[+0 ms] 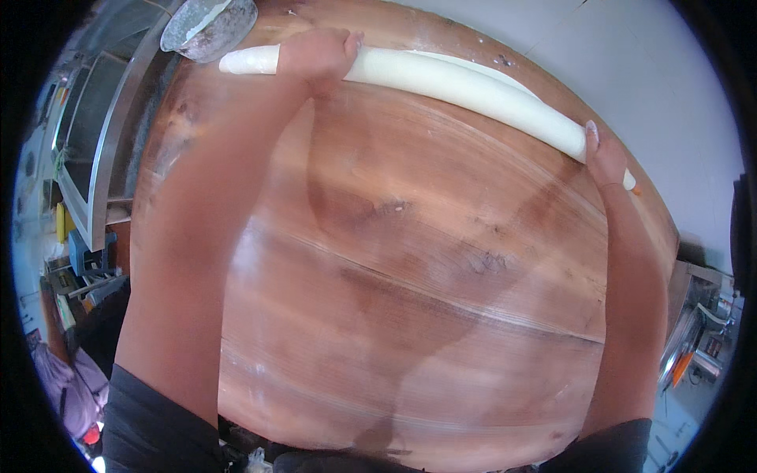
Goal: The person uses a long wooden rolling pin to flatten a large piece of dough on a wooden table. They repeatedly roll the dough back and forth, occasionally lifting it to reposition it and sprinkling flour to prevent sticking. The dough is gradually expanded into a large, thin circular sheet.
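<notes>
A long roll of pale dough (467, 91) lies across the far side of a wooden work board (414, 248). It seems to be wound on a rolling pin, whose orange-brown tip (636, 190) shows at the right end. My left hand (316, 56) is closed over the roll towards its left end. Close to the right end, my right hand (606, 155) grips it, with a whitish thumb on top. Behind the middle of the roll, a thin flap of dough sheet (482, 68) lies on the board. What the palms and fingers cover is hidden.
A dusty metal bowl (227, 29) with white powder inside stands at the far left corner. Left of the board is a metal-framed case (106, 142); beyond it, a person in lilac clothing (77, 384). A pale wall (650, 77) borders the far edge. Metal items (704, 349) sit at right.
</notes>
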The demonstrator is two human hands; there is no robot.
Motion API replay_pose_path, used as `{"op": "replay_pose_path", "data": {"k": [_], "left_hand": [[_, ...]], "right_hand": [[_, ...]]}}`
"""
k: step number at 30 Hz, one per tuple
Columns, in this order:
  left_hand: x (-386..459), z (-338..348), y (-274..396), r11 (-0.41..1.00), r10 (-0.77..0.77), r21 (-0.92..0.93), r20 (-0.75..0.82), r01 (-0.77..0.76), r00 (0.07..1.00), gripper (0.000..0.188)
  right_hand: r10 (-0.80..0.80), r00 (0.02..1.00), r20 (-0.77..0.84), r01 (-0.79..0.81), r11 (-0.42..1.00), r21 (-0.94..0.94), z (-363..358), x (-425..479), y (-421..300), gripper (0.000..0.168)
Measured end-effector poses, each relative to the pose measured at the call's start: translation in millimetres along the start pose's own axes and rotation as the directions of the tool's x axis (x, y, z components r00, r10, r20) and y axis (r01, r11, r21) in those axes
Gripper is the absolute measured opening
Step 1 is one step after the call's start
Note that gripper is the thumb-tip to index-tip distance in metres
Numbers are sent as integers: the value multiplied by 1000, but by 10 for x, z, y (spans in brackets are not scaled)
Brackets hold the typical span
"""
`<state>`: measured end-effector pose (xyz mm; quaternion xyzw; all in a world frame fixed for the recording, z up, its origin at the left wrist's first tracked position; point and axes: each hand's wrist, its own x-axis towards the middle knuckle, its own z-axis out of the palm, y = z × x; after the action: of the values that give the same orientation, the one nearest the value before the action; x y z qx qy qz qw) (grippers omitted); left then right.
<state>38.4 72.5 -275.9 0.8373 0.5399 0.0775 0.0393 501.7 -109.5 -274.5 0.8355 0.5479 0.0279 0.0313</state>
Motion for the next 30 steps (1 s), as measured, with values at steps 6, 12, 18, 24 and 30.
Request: {"op": "replay_pose_path", "data": {"k": [6, 12, 18, 24, 30], "left_hand": [[-1360, -227, 230, 991, -100, -75, 105, 108, 989, 39], [-4166, -144, 199, 978, 105, -187, 48, -94, 993, 22], [-6166, -408, 622, 990, -72, -109, 188, 93, 979, 29], [-5723, -207, 536, 971, -213, -108, 16, 213, 977, 46], [-5501, -336, 1400, 976, 158, -141, -52, -164, 986, 54]], "right_hand": [[-216, 973, -86, 225, 968, 107, 267, -1364, 132, 34], [-381, 920, 88, 347, 900, 263, -6, -3899, 194, 28], [-370, 923, 101, 309, 874, 376, 70, -5974, 420, 33], [-69, 997, 32, 48, 898, 437, 36, -5378, 226, 36], [-446, 895, 30, 424, 867, 261, -231, -5415, -491, 50]]}}
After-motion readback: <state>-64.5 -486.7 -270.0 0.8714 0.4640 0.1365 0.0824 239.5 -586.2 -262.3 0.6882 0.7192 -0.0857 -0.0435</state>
